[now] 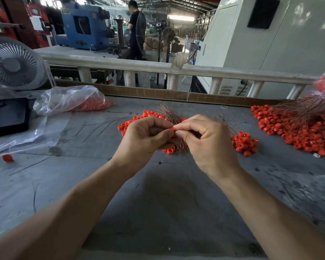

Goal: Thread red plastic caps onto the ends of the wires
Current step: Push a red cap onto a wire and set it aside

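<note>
At table centre: my left hand (145,136) grips wire bundle (167,114); my right hand (206,141) pinches red cap (173,129). Step: threading. Next: push cap home, fetch another from loose caps (245,143) at 3 o'clock.

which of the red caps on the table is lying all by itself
The lone red cap near the table's left edge, by the clear plastic sheet. Every other cap sits in a pile, in a bag, or pinched between the hands.
</note>
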Demonstrator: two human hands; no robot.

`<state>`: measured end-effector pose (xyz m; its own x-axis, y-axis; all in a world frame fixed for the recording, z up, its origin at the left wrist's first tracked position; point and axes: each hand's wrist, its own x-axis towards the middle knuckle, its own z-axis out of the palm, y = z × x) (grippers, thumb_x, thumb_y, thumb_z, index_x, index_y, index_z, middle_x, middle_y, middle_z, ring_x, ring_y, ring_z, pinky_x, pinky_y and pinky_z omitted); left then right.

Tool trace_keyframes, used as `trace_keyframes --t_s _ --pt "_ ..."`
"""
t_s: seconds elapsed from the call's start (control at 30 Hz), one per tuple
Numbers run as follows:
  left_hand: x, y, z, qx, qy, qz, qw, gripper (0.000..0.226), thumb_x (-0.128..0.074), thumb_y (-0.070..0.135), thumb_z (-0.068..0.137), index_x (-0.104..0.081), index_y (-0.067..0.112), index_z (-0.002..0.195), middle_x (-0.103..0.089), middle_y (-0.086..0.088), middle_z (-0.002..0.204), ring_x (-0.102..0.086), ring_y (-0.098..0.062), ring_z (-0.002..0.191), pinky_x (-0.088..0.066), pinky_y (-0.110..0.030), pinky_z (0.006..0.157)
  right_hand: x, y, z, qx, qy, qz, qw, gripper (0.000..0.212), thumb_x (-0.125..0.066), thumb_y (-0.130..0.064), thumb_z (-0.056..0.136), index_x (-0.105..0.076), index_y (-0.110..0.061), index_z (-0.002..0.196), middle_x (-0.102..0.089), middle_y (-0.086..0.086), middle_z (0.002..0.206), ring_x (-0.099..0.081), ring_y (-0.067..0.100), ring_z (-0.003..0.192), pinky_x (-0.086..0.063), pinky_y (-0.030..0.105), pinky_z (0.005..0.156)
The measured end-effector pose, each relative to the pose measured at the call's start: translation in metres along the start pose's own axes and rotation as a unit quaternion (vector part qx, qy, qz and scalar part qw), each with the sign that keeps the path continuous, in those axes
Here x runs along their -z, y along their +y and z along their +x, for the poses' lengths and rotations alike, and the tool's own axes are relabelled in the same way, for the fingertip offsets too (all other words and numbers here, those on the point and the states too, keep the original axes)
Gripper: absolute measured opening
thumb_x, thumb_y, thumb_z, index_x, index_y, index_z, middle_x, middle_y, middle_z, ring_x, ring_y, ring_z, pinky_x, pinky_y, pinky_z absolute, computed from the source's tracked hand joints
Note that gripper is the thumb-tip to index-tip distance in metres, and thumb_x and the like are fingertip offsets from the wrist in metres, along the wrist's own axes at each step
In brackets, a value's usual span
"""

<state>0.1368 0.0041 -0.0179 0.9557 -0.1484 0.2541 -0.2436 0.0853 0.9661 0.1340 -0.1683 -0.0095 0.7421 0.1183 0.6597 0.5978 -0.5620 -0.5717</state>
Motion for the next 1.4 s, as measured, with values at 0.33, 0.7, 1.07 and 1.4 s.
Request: trace_keyframes --t_s 0.33,0.7,1.07,1.4 --pt "0.001 -0.002 0.002 0.007 0.004 -0.027 1.0 0.024 -0.067 0.008 0.091 -0.066 -0.006 0.11 -0.075 -0.021 0.094 -0.074 -0.031 0.089 -0.062 -0.042 0.085 -0.001 -0.001 -0.001 0.041 -0.002 -0.034 0.999 0.016 -0.079 -0.006 0.087 -0.08 -0.014 0.101 -0.07 -0.005 0.098 -0.066 0.007 0.091 -0.053 0.019 0.081" --pt "-0.003 -0.004 0.002 0.104 -0.007 -0.133 0.986 0.014 -0.064 0.013 0.094 -0.068 0.002 0.103 -0.065 -0.019 0.096 -0.059 -0.033 0.098 -0.045 -0.056 0.105 -0.012 -0.009 -0.003 0.099 0.051 -0.213 0.971 0.011 -0.076 -0.01 0.083 -0.072 -0.014 0.092 -0.068 -0.002 0.093 -0.063 0.023 0.09 -0.052 0.037 0.076" --pt "-0.002 -0.003 0.001 0.114 -0.022 -0.132 0.984 0.014 -0.058 0.011 0.099 -0.068 0.004 0.104 -0.07 -0.015 0.099 -0.064 -0.027 0.093 -0.055 -0.039 0.084 -0.007 -0.001 0.001 0.141 0.08 -0.185 0.969 0.008 -0.077 -0.012 0.085 -0.07 -0.012 0.08 -0.067 -0.001 0.083 -0.059 0.026 0.084 -0.049 0.044 0.077" --pt "0.001 -0.007 0.001 0.1 0.009 -0.123 0.987 0.013 -0.063 0.012 0.095 -0.068 0.002 0.1 -0.069 -0.015 0.094 -0.063 -0.027 0.087 -0.058 -0.037 0.077 -0.007 0.003 0.002 0.114 0.0 -0.203 0.973 0.007 -0.074 -0.023 0.09 -0.073 -0.021 0.097 -0.059 -0.005 0.091 -0.06 0.018 0.087 -0.054 0.037 0.065"
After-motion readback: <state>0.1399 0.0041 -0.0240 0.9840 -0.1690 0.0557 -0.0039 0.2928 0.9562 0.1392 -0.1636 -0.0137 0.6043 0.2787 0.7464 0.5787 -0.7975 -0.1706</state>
